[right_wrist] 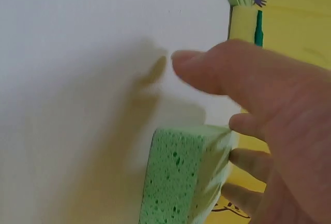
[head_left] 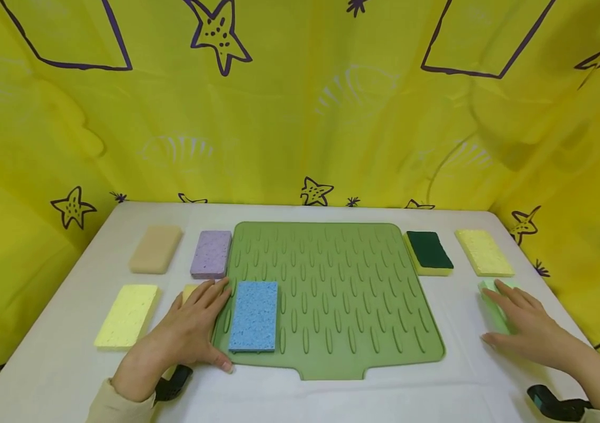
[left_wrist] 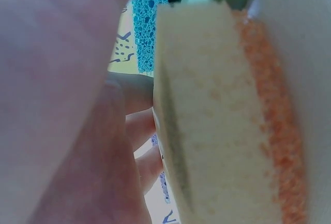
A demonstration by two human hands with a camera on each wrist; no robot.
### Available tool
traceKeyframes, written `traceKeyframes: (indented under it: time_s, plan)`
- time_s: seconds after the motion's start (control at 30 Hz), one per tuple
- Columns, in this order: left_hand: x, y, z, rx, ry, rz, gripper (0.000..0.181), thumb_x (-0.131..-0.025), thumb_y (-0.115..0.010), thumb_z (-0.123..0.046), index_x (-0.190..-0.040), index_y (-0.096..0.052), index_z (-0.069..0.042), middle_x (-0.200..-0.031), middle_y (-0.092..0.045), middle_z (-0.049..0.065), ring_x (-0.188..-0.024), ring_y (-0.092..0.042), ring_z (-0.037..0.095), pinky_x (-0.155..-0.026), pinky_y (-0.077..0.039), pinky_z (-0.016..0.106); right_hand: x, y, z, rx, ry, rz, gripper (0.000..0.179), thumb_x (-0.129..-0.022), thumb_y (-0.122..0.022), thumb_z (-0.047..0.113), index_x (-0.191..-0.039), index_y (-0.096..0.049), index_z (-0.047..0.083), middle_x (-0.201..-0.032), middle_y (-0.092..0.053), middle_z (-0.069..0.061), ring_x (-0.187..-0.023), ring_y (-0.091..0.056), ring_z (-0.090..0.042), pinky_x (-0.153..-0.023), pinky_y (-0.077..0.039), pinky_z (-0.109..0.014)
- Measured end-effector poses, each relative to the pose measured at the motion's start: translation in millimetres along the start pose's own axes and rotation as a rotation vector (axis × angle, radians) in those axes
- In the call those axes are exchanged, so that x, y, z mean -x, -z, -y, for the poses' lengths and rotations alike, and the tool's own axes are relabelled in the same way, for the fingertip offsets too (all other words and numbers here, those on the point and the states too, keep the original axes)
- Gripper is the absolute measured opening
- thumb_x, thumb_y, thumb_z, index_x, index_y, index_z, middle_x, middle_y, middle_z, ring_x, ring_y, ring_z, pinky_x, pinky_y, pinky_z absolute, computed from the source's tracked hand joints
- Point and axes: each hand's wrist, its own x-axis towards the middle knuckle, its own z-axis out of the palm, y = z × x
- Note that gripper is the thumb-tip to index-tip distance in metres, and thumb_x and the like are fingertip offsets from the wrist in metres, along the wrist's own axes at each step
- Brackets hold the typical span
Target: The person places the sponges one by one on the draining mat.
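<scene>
A green ribbed mat [head_left: 331, 329] lies in the middle of the table, with a blue sponge [head_left: 254, 317] on its near left corner. Beside that corner my left hand [head_left: 185, 329] is spread over a two-layer sponge [left_wrist: 212, 105], pale cream with an orange layer. The hand hides most of this sponge in the head view. Over on the right, my right hand [head_left: 529, 323] hovers at a light green sponge [right_wrist: 176, 177]. Its fingers reach along the far side, the thumb standing apart. Whether those fingertips touch the sponge, I cannot tell.
Behind the left hand are a purple sponge [head_left: 211, 254] and a beige sponge [head_left: 156, 249]; a yellow sponge [head_left: 127, 316] lies left of it. Right of the mat are a green-topped scrub sponge [head_left: 429, 252] and a pale yellow sponge [head_left: 485, 252]. A yellow curtain [head_left: 278, 117] hangs behind.
</scene>
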Motion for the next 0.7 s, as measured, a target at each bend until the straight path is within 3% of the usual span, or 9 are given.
traceKeyframes:
  time_s: [0.2, 0.4, 0.7]
  plan:
    - [-0.3, 1.6, -0.3, 0.002, 0.008, 0.009, 0.14, -0.046, -0.073, -0.084, -0.153, -0.034, -0.004, -0.163, -0.026, 0.013, -0.146, -0.028, 0.044, -0.102, -0.026, 0.08, -0.7, 4, -12, -0.006, 0.068, -0.019, 0.086, -0.071, -0.085, 0.015, -0.14, -0.04, -0.009, -0.144, -0.032, -0.043, -0.121, -0.036, -0.06, -0.097, -0.029, -0.075]
    - [-0.4, 1.6, -0.8, 0.005, 0.013, 0.013, 0.14, -0.046, -0.073, -0.084, -0.153, -0.034, -0.004, -0.163, -0.025, 0.013, -0.146, -0.028, 0.044, -0.103, -0.026, 0.08, -7.4, 17, -17, -0.043, 0.006, 0.11, 0.084, -0.074, -0.083, 0.021, -0.141, -0.04, -0.005, -0.145, -0.027, -0.045, -0.123, -0.035, -0.063, -0.093, -0.033, -0.076]
    - [-0.9, 2.0, -1.6, 0.009, 0.012, 0.015, 0.14, -0.046, -0.074, -0.083, -0.154, -0.033, -0.004, -0.164, -0.024, 0.013, -0.147, -0.027, 0.044, -0.103, -0.025, 0.08, -11.3, 24, -19, -0.101, -0.015, 0.141, 0.086, -0.074, -0.084, 0.022, -0.142, -0.036, -0.002, -0.146, -0.024, -0.045, -0.127, -0.028, -0.066, -0.092, -0.029, -0.08]
